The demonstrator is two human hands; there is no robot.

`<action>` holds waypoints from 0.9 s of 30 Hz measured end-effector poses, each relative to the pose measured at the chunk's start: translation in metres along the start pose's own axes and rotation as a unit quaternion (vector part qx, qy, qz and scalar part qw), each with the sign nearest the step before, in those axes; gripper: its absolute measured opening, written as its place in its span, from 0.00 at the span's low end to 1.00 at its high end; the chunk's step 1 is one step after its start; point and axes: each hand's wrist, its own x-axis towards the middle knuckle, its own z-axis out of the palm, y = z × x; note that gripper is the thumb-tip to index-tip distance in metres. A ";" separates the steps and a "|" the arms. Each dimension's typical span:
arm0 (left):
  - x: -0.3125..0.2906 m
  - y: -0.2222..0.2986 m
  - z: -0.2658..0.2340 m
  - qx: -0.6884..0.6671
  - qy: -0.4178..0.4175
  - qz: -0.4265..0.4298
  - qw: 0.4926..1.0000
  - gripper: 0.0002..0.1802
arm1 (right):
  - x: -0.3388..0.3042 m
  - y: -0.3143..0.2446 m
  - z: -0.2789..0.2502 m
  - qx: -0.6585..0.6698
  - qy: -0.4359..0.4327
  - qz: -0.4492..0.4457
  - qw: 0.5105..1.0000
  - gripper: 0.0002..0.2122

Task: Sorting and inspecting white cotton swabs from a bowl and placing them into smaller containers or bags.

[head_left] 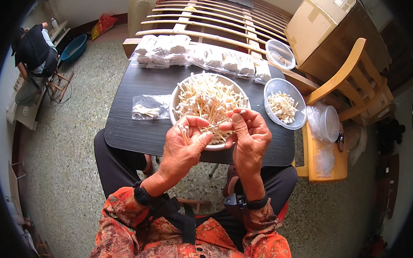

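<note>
A white bowl (172, 113) heaped with loose cotton swabs (209, 96) stands on the dark table in front of me. Over its near rim, my left hand (182, 146) is closed around a small bunch of cotton swabs (183, 131), their white tips poking out above the fingers. My right hand (248, 138) pinches a cotton swab (220, 124) between thumb and forefinger, with a white tip showing past the thumb. The swab's other end reaches toward the left fingertips. Left of the bowl lies a clear plastic bag (151, 106) with some swabs in it.
Filled clear bags (166, 50) line the table's far edge. To the right stands a clear bowl (284, 103) holding fewer swabs; another clear bowl (279, 54) sits behind it. A wooden chair (328, 163) carries plastic bags and a tub. Far left, a person (35, 53) sits bent over.
</note>
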 end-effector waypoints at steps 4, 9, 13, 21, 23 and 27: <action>0.001 -0.002 -0.007 0.038 -0.023 -0.012 0.999 0.13 | -0.001 -0.002 -0.005 -0.002 0.004 0.016 1.000 0.07; -0.001 0.000 -0.005 0.280 -0.053 0.067 0.956 0.16 | 0.003 0.004 -0.006 0.058 0.014 0.025 0.998 0.06; -0.003 -0.010 -0.004 0.335 -0.038 0.175 0.925 0.15 | 0.003 0.009 -0.006 0.051 0.013 0.013 0.999 0.06; -0.004 0.003 0.001 0.541 0.003 0.263 0.799 0.08 | 0.004 0.011 -0.007 0.040 0.019 -0.020 0.999 0.06; -0.001 0.003 -0.003 0.525 0.011 0.278 0.805 0.07 | 0.003 0.009 -0.007 0.048 0.014 -0.012 0.999 0.06; 0.003 0.002 -0.009 0.292 -0.007 0.178 0.939 0.04 | 0.001 0.004 -0.005 0.128 0.001 0.034 0.991 0.05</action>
